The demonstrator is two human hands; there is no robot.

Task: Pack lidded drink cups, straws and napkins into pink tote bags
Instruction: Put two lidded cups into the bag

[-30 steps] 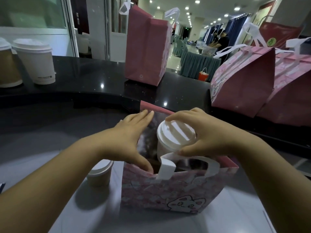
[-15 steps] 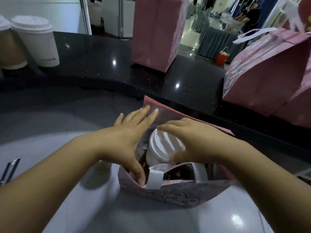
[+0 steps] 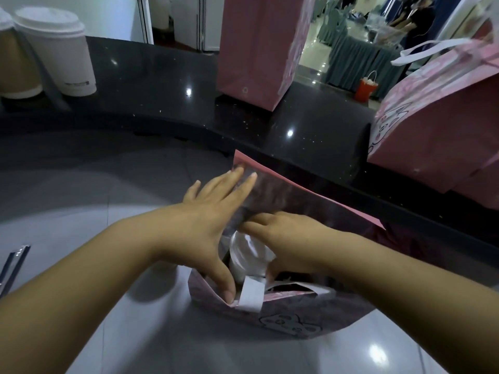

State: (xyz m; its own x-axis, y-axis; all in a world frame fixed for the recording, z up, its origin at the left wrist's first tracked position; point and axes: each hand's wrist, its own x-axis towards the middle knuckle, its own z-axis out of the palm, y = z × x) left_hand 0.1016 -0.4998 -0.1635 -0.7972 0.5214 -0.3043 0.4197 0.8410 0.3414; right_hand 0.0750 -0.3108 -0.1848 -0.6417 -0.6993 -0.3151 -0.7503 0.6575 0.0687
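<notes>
Two hands at one pink tote bag [image 3: 297,323], cup partly in.
Right hand [image 3: 293,238] grips the lidded cup [image 3: 247,256] by its lid, low in the bag mouth. Left hand [image 3: 210,220], fingers straight and spread, props the walls apart. Risk: the white handle [image 3: 252,292], folded inward beside the cup, may snag and tip it. Spare cups [image 3: 58,49] and other bags [image 3: 259,47] stand well apart on the black counter [image 3: 162,98], no obstruction.

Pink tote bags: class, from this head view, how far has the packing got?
Done: pink bags sit on the black counter, contents unseen. In hand: the left hand spreads the mouth of the open bag while the right hand grips a lidded cup inside it. Left: two lidded cups wait on the counter; no napkins show.
</notes>
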